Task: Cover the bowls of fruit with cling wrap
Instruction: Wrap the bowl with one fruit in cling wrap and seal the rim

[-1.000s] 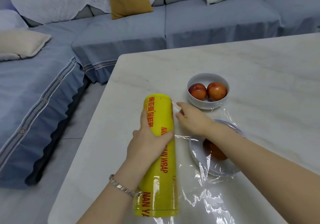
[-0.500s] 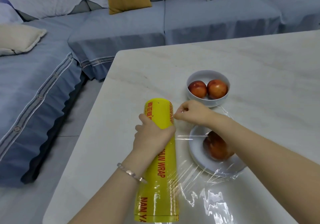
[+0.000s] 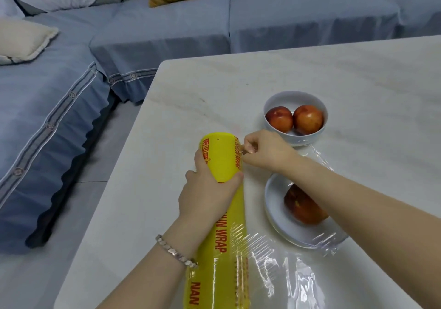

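Observation:
A long yellow cling wrap roll (image 3: 220,244) lies on the pale marble table (image 3: 358,74), pointing away from me. My left hand (image 3: 210,189) grips its far half from above. My right hand (image 3: 265,151) pinches the clear film (image 3: 274,251) at the roll's far right edge. The film stretches from the roll to the right over a near white bowl (image 3: 279,210) holding one red fruit (image 3: 303,207). A second white bowl (image 3: 296,139) with two red fruits stands uncovered just beyond my right hand.
The table's left edge and rounded far-left corner (image 3: 164,65) are close to the roll. A blue-grey sofa (image 3: 167,34) with cushions runs along the back and left, with grey floor (image 3: 102,165) between it and the table.
My right hand went from flat fingers on the film to a closed pinch at the roll's edge. Both hands and the roll have shifted slightly toward me.

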